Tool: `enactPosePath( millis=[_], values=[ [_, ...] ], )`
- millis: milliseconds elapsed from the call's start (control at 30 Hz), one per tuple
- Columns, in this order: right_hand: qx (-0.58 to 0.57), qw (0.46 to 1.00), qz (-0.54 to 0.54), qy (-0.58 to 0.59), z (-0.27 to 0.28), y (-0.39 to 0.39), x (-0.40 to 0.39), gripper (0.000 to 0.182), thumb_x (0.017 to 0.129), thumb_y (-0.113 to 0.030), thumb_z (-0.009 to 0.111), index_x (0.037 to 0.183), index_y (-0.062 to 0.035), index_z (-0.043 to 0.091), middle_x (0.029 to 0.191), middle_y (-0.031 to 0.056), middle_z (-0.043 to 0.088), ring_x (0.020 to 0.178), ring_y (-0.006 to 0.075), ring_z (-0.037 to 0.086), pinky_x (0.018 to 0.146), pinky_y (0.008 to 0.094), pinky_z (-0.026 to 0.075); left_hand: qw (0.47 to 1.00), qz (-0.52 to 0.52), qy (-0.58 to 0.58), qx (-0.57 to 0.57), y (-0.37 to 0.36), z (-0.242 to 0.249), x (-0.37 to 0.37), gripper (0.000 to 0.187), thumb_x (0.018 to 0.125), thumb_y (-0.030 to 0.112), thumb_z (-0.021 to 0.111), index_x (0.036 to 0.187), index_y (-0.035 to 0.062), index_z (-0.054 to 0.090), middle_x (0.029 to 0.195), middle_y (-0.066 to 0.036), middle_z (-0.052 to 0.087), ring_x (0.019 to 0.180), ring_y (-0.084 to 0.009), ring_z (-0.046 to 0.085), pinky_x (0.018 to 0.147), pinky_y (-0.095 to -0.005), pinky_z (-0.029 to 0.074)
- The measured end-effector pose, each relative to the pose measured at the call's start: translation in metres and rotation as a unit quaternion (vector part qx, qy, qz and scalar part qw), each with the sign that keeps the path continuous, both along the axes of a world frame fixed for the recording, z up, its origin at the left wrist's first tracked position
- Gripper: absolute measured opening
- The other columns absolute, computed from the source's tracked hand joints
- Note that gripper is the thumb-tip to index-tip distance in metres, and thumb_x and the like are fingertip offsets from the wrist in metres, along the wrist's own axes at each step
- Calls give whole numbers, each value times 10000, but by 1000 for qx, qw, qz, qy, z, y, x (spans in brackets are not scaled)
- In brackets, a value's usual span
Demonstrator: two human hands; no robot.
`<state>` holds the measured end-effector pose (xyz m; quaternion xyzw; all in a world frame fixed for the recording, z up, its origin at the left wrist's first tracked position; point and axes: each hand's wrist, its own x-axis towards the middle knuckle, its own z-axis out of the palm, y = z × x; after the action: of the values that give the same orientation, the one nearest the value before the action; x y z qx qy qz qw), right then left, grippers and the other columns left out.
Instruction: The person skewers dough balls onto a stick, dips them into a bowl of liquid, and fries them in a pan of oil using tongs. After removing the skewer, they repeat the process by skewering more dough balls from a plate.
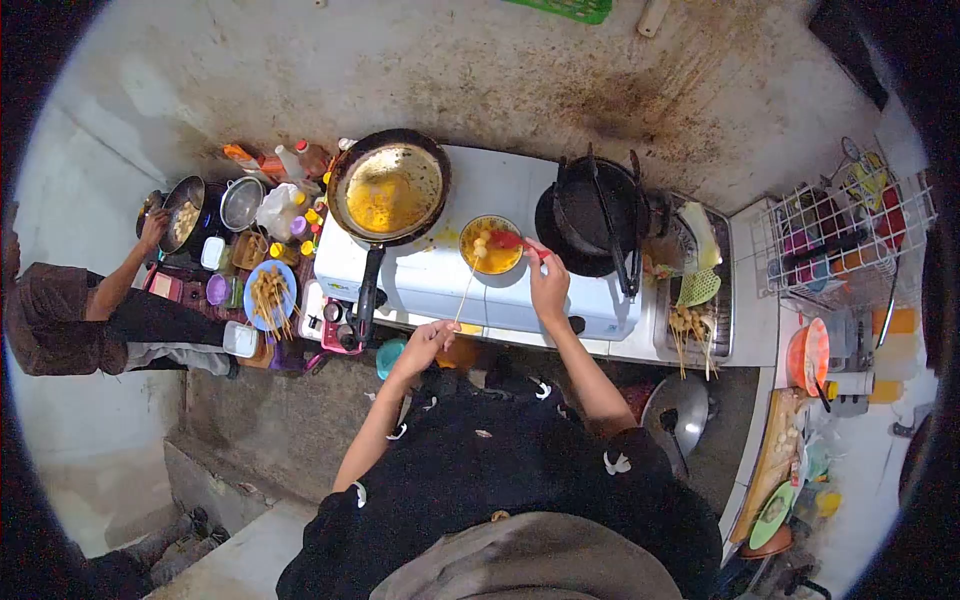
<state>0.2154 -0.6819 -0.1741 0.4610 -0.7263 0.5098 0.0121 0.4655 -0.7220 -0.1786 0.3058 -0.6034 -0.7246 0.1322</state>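
My left hand (432,345), fingers closed, holds the lower end of a thin skewer (466,292) with pale round balls at its tip. Those balls rest over a small bowl (490,271) of orange-yellow sauce on the white stove top. In my right hand (547,283) is a red brush (509,241), its head over the bowl against the skewered balls. Left of the bowl sits a frying pan (358,165) coated with yellow-orange liquid, handle toward me. A dark pan (580,215) stands on the right burner.
Filled skewers (688,322) lie on a metal tray at right. More lie on a blue plate (265,320) at left, beside jars and bottles. Another person (65,315) holds a small pan (184,215). A wire dish rack (835,240) stands far right.
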Motion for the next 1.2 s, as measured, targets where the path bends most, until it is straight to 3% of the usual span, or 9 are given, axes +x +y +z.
enactPosePath(
  millis=[167,333,567,767,867,933,967,1067,1200],
  values=[
    [6,989,-32,-147,-19,8,8,301,828,-162,558,1103,-41,533,839,130,627,688,230,587,649,316,449,1000,5,-14,3,2,3,-1,277,928,271,427,946,26,555,648,43,423,610,-65,390,585,-206,344],
    [110,963,-44,-241,-40,37,12,492,804,-177,596,1216,-23,376,877,87,610,650,164,578,591,287,448,998,34,-29,-49,5,7,-5,301,922,285,431,912,11,554,629,52,410,608,-58,384,575,-193,318],
    [125,908,92,-389,23,82,12,352,841,-104,541,1172,-49,433,886,42,562,700,82,525,634,213,426,982,168,-21,-85,-39,-2,4,327,920,301,441,972,-2,553,635,37,421,597,-72,382,566,-203,320],
    [142,955,44,-256,83,92,1,247,804,-71,559,1050,-69,540,742,28,550,698,96,533,641,228,419,961,277,-8,0,-69,-22,-7,319,922,276,446,1017,-9,553,658,36,434,592,-55,378,548,-189,314],
    [161,980,-43,-108,98,99,-26,276,793,-103,581,1061,-66,530,836,73,555,819,176,541,719,301,423,944,328,-3,9,-69,-18,-17,306,919,252,452,1044,-8,555,665,40,449,587,-45,390,552,-180,332],
    [199,963,-140,113,104,101,-44,428,762,-188,630,1134,-41,478,1034,143,499,990,289,481,835,374,386,940,337,13,45,-70,-16,-20,319,923,261,438,1060,-5,550,686,31,485,584,-48,398,559,-179,344],
    [199,963,-141,113,104,102,-52,428,762,-188,630,1134,-41,478,1034,143,499,990,289,481,835,374,386,934,346,28,81,-69,-15,-21,333,927,269,424,1077,-3,544,707,23,521,581,-50,407,565,-179,357],
    [327,915,-210,107,99,100,-72,760,699,-299,692,1271,18,303,1209,231,342,1083,397,408,932,415,336,923,349,53,153,-67,-23,-21,385,936,314,381,1139,14,508,818,-14,596,577,-60,423,566,-185,373],
    [348,915,-197,50,88,97,-86,795,693,-275,703,1287,19,262,1211,242,344,1099,415,404,933,432,339,948,261,15,181,-48,-29,-13,380,930,287,346,1197,41,456,947,-65,615,605,-65,452,586,-197,394]
  ],
)
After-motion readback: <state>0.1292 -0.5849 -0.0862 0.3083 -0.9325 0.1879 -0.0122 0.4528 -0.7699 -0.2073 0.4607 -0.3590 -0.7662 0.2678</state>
